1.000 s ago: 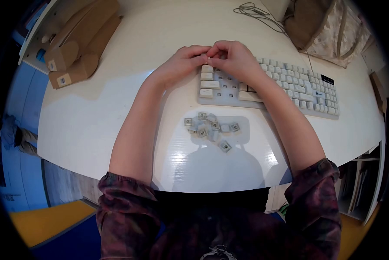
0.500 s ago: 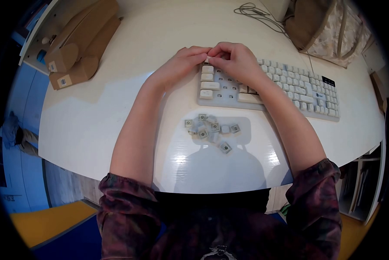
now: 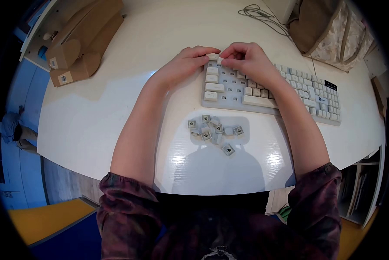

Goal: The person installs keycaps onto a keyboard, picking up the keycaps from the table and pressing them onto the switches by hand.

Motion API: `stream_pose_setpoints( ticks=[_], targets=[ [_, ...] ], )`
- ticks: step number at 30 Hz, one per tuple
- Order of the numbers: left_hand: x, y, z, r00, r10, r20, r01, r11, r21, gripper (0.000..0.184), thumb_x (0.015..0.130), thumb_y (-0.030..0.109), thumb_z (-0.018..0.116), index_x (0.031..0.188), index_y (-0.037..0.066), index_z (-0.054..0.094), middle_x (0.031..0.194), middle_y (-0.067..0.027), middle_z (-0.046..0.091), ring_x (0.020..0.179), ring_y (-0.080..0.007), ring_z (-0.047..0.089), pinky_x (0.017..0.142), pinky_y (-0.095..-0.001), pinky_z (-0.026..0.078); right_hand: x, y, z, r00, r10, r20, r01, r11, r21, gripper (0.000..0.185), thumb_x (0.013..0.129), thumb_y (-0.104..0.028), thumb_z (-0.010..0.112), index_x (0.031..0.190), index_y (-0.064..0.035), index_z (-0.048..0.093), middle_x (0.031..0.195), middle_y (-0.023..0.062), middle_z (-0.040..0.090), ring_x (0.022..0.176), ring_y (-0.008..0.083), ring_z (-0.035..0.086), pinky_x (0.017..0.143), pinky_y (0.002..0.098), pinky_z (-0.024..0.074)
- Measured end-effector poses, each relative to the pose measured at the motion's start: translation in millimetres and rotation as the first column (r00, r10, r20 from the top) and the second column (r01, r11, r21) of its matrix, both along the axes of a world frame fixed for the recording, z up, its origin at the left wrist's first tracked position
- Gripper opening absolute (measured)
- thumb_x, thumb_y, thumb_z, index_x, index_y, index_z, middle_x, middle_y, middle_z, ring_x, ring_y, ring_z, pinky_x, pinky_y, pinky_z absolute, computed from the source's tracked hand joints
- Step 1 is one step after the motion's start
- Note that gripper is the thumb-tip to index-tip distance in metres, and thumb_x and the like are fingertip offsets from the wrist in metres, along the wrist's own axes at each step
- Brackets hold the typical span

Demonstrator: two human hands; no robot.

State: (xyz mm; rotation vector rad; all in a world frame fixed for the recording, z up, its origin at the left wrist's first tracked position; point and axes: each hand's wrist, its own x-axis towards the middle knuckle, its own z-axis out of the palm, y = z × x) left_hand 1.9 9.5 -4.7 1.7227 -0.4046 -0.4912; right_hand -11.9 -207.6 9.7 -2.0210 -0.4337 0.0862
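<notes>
A white keyboard [image 3: 194, 104] lies at the middle and right of the table, with switches bare in several places on its left part. My left hand [image 3: 183, 67] is at its far left corner, thumb and index finger closed around the corner keycap [image 3: 212, 56]. Just to the right, my right hand [image 3: 253, 63] pinches a small white keycap [image 3: 220, 60] over the far row; whether it touches a switch I cannot tell. Several loose keycaps [image 3: 228, 149] lie in a group in front of the keyboard, some with their undersides up.
Brown cardboard pieces [image 3: 84, 41] lie at the far left. A coiled cable [image 3: 261, 16] and a brown bag [image 3: 337, 37] are at the far right. Open shelves [image 3: 360, 186] stand beyond the right edge. Another person's legs [image 3: 27, 138] show at the left.
My right hand has moved right, apart from my left fingertips. The corner keycap now shows between my left thumb and index finger. The whole view has shifted slightly.
</notes>
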Motion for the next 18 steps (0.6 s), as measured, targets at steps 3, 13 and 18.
stream_pose_setpoints(
  ticks=[3, 13, 18],
  targets=[
    [-0.7, -0.7, 0.6, 1.000, -0.008, 0.003, 0.008, 1.000, -0.001, 0.038, 0.102, 0.014, 0.045, 0.136, 0.002, 0.054, 0.130, -0.0114, 0.059, 0.118, -0.0178, 0.056, 0.102, -0.0296, 0.044, -0.9, 1.4, -0.8, 1.000, 0.005, 0.011, -0.004, 0.999, -0.051, 0.017, 0.079, -0.014, 0.076, 0.090, -0.0012, 0.073, 0.075, 0.0030, 0.066, 0.070, 0.0107, 0.061, 0.066, 0.0264, 0.0497],
    [-11.1, -9.5, 13.4, 0.998, 0.028, 0.062, -0.035, 0.993, 0.112, 0.049, 0.096, 0.035, 0.063, 0.133, 0.003, 0.057, 0.123, -0.0089, 0.062, 0.113, -0.0163, 0.057, 0.098, -0.0290, 0.044, -1.2, 7.4, -2.5, 0.995, -0.014, 0.095, 0.029, 0.987, -0.158, 0.016, 0.080, -0.014, 0.074, 0.090, -0.0017, 0.073, 0.077, 0.0086, 0.070, 0.069, 0.0179, 0.064, 0.065, 0.0313, 0.0515],
    [-7.4, -11.4, 9.4, 0.995, 0.050, 0.091, -0.063, 0.986, 0.153, 0.049, 0.095, 0.035, 0.064, 0.131, 0.003, 0.058, 0.121, -0.0087, 0.063, 0.111, -0.0162, 0.057, 0.098, -0.0295, 0.044, 0.4, 6.7, -2.0, 0.994, -0.002, 0.106, 0.019, 0.987, -0.159, 0.016, 0.080, -0.014, 0.073, 0.089, -0.0011, 0.072, 0.076, 0.0096, 0.069, 0.068, 0.0186, 0.064, 0.066, 0.0317, 0.0517]
  ],
)
